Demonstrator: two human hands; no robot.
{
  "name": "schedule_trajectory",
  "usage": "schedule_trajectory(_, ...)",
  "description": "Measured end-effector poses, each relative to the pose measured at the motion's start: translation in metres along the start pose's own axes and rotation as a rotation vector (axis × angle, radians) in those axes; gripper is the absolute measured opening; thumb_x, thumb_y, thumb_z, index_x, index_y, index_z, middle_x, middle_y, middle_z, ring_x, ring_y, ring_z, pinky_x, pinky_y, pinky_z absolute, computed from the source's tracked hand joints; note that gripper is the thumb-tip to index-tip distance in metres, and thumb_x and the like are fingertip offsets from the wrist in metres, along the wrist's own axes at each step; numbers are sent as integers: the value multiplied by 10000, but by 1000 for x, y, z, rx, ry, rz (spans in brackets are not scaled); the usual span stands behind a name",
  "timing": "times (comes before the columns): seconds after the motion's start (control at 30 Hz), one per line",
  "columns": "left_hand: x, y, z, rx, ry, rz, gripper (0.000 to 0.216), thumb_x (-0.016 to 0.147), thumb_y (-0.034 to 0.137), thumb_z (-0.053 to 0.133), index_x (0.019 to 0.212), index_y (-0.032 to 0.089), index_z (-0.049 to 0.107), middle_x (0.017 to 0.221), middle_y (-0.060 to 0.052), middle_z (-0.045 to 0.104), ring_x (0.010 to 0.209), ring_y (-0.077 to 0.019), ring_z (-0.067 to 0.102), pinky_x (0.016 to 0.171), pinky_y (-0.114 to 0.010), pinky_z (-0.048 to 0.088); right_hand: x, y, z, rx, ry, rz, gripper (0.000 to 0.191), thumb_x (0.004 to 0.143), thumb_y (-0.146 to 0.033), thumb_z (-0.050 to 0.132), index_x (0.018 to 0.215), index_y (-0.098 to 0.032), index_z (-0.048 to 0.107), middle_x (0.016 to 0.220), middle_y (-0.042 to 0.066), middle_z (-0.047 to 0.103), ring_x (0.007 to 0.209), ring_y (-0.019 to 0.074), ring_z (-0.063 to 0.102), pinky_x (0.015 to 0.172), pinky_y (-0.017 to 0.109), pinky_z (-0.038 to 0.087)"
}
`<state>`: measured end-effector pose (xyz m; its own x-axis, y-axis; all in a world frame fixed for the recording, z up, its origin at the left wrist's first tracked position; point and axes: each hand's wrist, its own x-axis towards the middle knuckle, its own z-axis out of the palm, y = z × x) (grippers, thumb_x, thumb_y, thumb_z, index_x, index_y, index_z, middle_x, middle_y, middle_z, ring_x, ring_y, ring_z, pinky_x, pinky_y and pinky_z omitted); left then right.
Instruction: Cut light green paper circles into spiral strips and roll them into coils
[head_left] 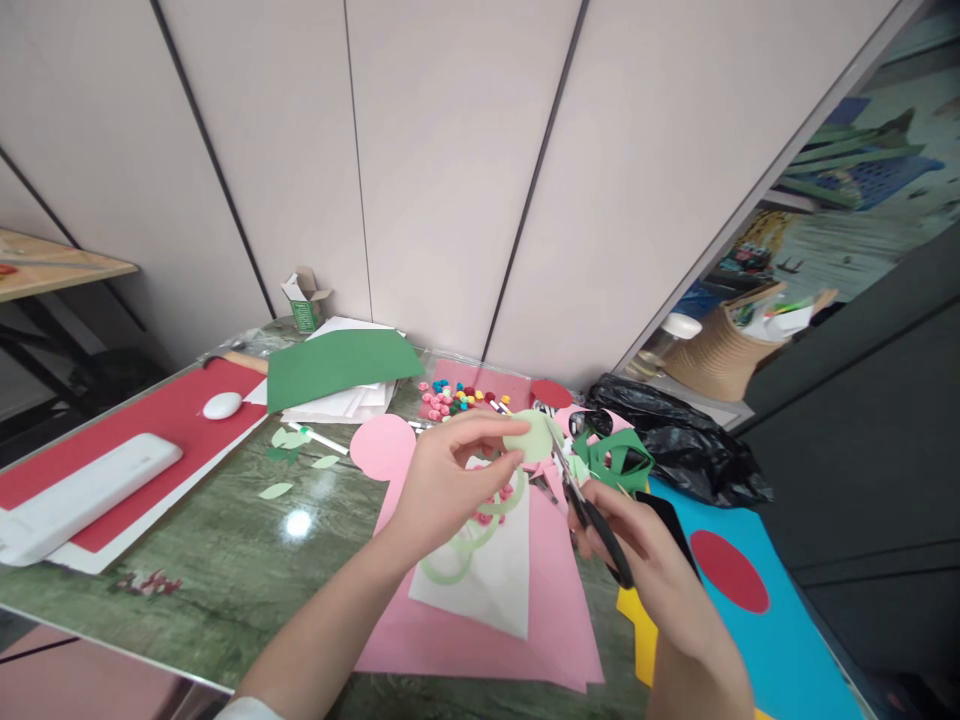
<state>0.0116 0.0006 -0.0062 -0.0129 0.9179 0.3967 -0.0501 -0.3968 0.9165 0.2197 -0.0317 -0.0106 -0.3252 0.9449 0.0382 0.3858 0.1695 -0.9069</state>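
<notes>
Between thumb and fingers, my left hand (454,480) pinches a pale green paper piece (534,437) with a rounded edge. My right hand (637,535) is closed around the black handles of a pair of scissors (600,520), whose blades meet the right edge of that paper. Below the hands lies a white sheet (480,590) bearing pale green paper rings (446,572) and small pink-red pieces, partly hidden by my left hand. Under it is a large pink sheet (555,640). A pink paper circle (382,447) lies left of my left hand.
Cut green leaf shapes (276,491) and a white pen (326,440) lie to the left. Behind are colourful beads (442,400) and a green sheet (341,365). Green scraps (619,455), a black plastic bag (690,450) and a blue sheet (780,640) lie right. A white device (97,495) rests far left.
</notes>
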Motion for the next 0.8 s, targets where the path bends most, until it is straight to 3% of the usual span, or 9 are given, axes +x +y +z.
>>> schedule_trajectory(0.4,2,3,-3,-30,10,-11,161,739,113,667,816,217,762,860,-49,723,782,-154,667,619,-236,572,1,-3,-2,-48,-24,-15,269,931,-292,422,683,-212,357,648,-30,385,595,129,349,541,261,257)
schedule_trajectory(0.8,3,2,-6,-35,44,23,212,742,71,659,825,234,767,864,-15,739,794,-115,666,704,-203,557,-1,1,-3,-75,-38,-4,235,901,-186,425,678,-214,355,640,-40,391,591,122,356,542,256,262)
